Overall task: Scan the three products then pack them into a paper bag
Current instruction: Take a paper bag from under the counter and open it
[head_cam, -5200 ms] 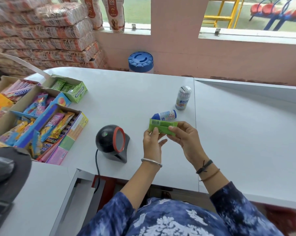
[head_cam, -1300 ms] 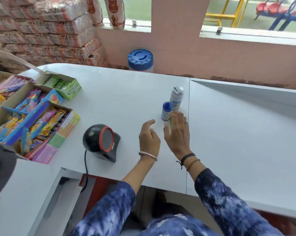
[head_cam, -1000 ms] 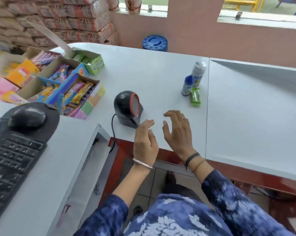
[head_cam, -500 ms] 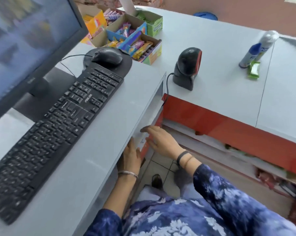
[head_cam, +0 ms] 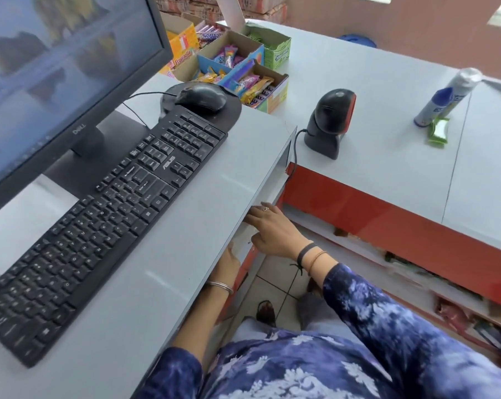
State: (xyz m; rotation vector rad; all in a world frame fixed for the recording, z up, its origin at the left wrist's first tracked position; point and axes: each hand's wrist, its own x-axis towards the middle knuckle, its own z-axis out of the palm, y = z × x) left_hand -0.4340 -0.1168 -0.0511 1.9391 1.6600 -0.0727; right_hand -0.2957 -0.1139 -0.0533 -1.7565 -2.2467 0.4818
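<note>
Trouble from here starts with your reach under the counter (head_cam: 186, 254): both hands are working in the shelf below the keyboard (head_cam: 99, 220), partly hidden, so you are feeling for the paper bag, if that is what you are after. No bag shows. Your right hand (head_cam: 275, 228) lies flat on a pale sheet-like thing at the shelf mouth, fingers (head_cam: 255, 216) spread and loose, gripping nothing that I can see. Your left hand (head_cam: 229, 264) is tucked under the counter edge; whether it is clenched or loose I cannot tell.

A hasty pull could drag out several sheets, or tear one on the edge.

The three products stand well apart from your fingers, far off at about two o'clock from your right hand, beyond the barcode scanner (head_cam: 328, 122). The blue-capped bottle (head_cam: 436, 106) and the taller white-capped bottle (head_cam: 461, 86) stand upright and close together, and the green packet (head_cam: 438, 133) lies flat just beside them. Swinging a bag back across the counter could topple the bottles.
</note>
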